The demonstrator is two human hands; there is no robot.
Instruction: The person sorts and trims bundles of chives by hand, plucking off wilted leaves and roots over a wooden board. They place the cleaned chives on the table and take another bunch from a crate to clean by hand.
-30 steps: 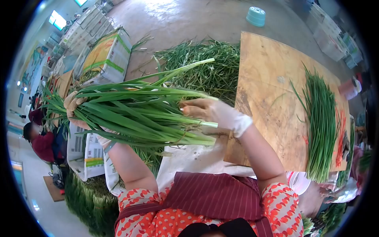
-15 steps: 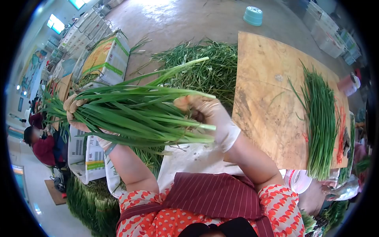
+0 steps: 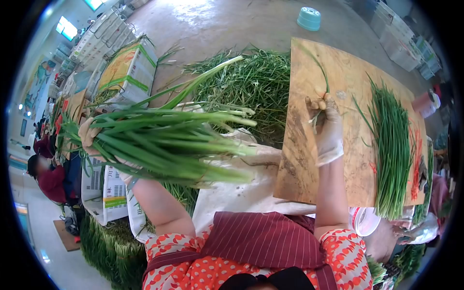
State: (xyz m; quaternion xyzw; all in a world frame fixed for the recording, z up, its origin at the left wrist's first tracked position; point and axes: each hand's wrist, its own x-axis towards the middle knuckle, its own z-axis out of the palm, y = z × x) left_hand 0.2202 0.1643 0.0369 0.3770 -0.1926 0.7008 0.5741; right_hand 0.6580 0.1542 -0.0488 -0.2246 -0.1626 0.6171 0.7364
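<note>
My left hand (image 3: 90, 136), gloved, is closed round a loose bunch of Chinese chives (image 3: 169, 140). The bunch lies crosswise in the air, its pale stem ends pointing right and blurred by motion. Out over the wooden board (image 3: 309, 159), my right hand (image 3: 326, 118) wears a pale, soiled glove. Its fingers are pinched on a thin chive leaf (image 3: 321, 65) that rises above them. A neat row of chives (image 3: 390, 150) lies on the right part of the board.
Past the bunch, a heap of loose green leaves (image 3: 251, 92) covers the floor. White crates (image 3: 140, 67) stand at the left, one with a yellow top. Red ties (image 3: 416, 159) lie at the board's right edge. A person (image 3: 53, 181) sits far left; a turquoise tub (image 3: 309, 19) stands behind.
My right hand has left the stem ends and moved right, over the board, with a thin leaf in its fingers. The left hand still holds the bunch, which has dipped slightly.
</note>
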